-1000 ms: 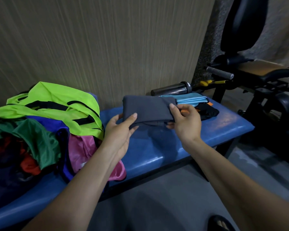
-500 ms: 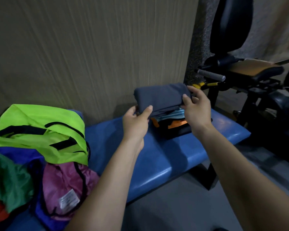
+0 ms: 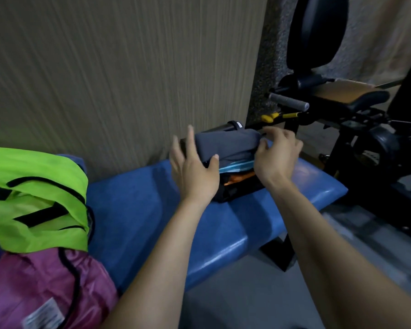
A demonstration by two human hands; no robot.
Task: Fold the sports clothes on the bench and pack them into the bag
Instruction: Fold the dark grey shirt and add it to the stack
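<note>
left hand fingers spread, right hand curled
</note>
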